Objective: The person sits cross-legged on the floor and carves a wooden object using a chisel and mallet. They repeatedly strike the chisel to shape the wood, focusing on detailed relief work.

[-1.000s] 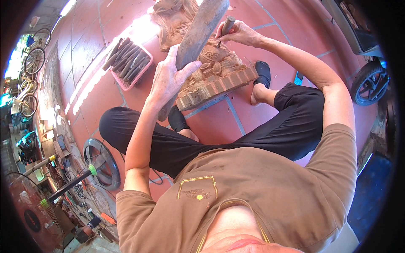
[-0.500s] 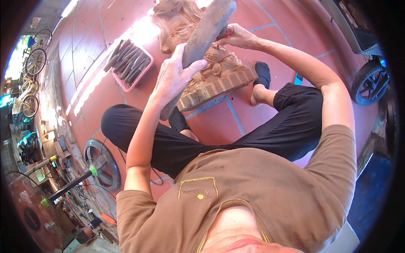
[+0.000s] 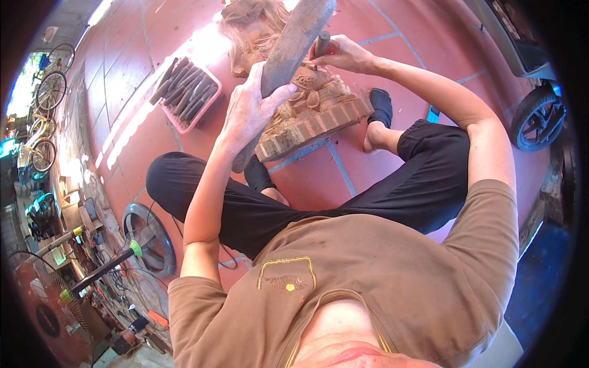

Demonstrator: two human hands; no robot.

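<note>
My left hand (image 3: 250,109) is closed around a long, thick wooden mallet (image 3: 293,54), a plain club-like bar tilted up and to the right. In my right hand (image 3: 348,56) is a short chisel (image 3: 321,44), gripped near the carving, with its blunt end showing beside the mallet. The mallet's upper part is close to the chisel but looks apart from it. Below both tools lies a brown carved wooden statue (image 3: 310,109) with a ridged base toward me. The mallet hides part of the carving, and the chisel's cutting edge is hard to make out.
A pink plastic basket (image 3: 216,102) full of chisels stands on the red tiled floor left of the statue. My bent legs flank the statue's base. A standing fan (image 3: 49,306) is at lower left, bicycles (image 3: 52,89) at far left, a black wheel (image 3: 538,116) at right.
The mallet has shifted slightly left, away from the chisel, whose blunt end now shows. The statue and my legs stay in place.
</note>
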